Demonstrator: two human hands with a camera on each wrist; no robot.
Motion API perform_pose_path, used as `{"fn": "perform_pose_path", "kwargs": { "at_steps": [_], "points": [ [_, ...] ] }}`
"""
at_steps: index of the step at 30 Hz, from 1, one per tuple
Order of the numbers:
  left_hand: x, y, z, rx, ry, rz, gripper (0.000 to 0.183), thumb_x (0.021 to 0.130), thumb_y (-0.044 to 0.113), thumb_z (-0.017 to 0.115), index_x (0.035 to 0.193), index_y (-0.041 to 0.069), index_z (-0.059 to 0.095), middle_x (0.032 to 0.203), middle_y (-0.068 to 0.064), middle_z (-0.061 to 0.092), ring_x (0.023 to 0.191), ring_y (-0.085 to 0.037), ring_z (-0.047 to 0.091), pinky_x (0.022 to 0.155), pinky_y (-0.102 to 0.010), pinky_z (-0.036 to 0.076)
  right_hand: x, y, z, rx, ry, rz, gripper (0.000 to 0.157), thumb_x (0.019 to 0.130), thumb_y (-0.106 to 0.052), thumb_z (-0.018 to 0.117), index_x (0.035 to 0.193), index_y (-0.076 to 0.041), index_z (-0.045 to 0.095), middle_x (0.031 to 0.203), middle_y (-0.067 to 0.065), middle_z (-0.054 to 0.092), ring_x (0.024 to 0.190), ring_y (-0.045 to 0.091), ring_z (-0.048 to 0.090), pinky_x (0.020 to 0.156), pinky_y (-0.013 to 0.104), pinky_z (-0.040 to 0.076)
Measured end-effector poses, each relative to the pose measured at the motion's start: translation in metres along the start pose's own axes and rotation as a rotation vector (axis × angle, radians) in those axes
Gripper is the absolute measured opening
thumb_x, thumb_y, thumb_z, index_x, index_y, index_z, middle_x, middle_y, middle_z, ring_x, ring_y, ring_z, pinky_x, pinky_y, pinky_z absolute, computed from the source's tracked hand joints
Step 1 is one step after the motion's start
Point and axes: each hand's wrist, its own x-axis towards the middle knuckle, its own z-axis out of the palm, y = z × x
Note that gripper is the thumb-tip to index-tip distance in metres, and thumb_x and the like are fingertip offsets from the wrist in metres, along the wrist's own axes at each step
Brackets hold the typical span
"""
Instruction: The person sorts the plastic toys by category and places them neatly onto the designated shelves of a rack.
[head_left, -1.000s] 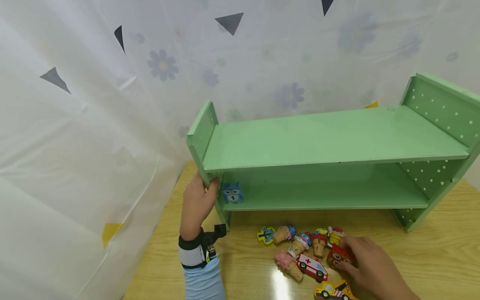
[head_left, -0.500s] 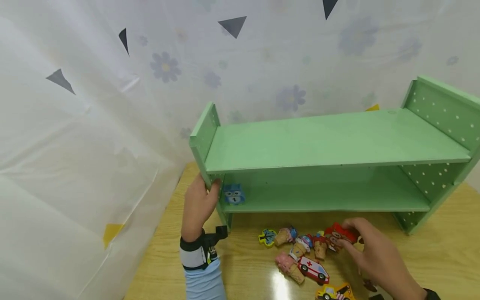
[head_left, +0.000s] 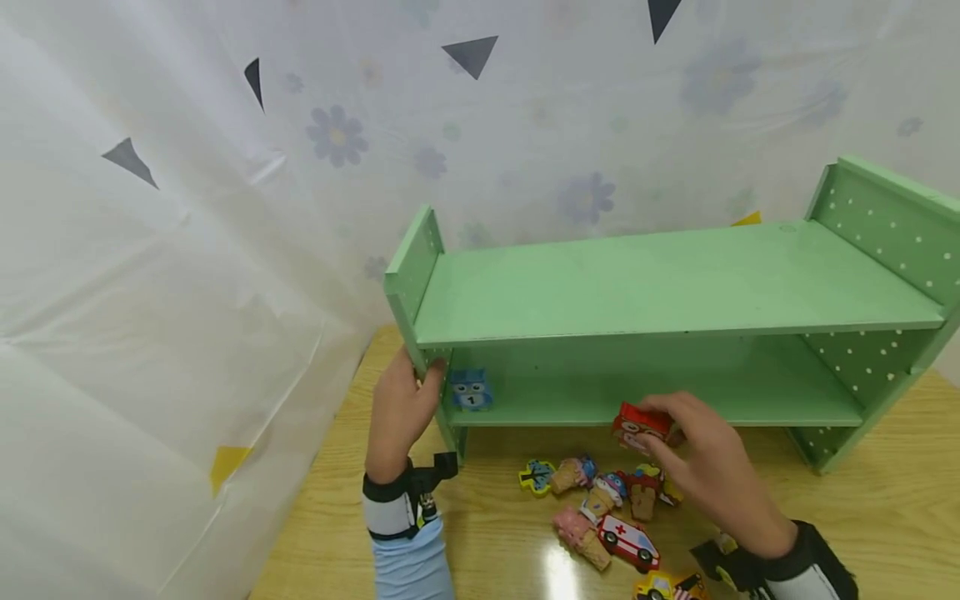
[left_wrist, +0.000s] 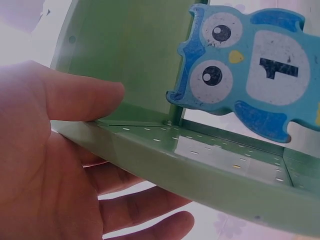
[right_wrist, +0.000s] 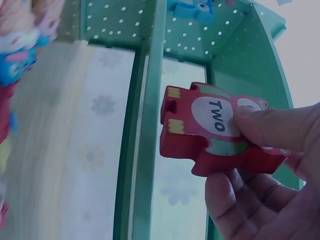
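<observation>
My left hand (head_left: 401, 412) grips the left side panel of a green two-tier shelf (head_left: 675, 279), thumb on the inner face and the other fingers outside. Beside that thumb, on the lower tier, stands a blue owl block (head_left: 471, 390) marked 1; the left wrist view shows the owl block (left_wrist: 250, 70) close up. My right hand (head_left: 712, 467) pinches a red owl block (head_left: 640, 427) between thumb and fingers, near the lower tier's front edge. In the right wrist view the red owl block (right_wrist: 215, 125) carries the word TWO on its belly.
On the wooden table (head_left: 330, 517) before the shelf lie a tree piece (head_left: 537, 477), several ice-cream cone toys (head_left: 602, 496), an ambulance piece (head_left: 628, 540) and a yellow truck piece (head_left: 667, 586). A flower-patterned sheet (head_left: 525, 125) hangs behind.
My right hand has lifted the red owl block from among the toys and carried it up and left to the lower tier's front edge. The left hand keeps its grip on the panel.
</observation>
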Motion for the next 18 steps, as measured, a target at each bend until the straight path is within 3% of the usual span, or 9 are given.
{"fn": "perform_pose_path", "kwargs": {
  "at_steps": [10,18],
  "points": [
    [0.001,0.002,0.002,0.004,-0.006,0.001,0.020,0.096,0.028,0.052,0.105,0.010,0.057,0.084,-0.009,0.059,0.071,-0.024,0.052,0.063,-0.039,0.044,0.028,-0.016,0.021,0.071,-0.004,-0.033,0.048,0.068,-0.002,0.081,0.111,-0.009,0.061,0.100,0.002,0.062,0.080,0.009,0.056,0.060,0.029,0.050],
    [0.000,0.000,-0.001,-0.018,-0.007,-0.002,0.026,0.098,0.031,0.051,0.115,0.013,0.057,0.095,-0.009,0.063,0.077,-0.024,0.055,0.067,-0.041,0.046,0.040,-0.030,0.045,0.122,-0.063,-0.048,0.043,0.074,-0.008,0.079,0.113,-0.011,0.061,0.100,0.001,0.062,0.076,0.006,0.053,0.059,0.029,0.049]
  ]
}}
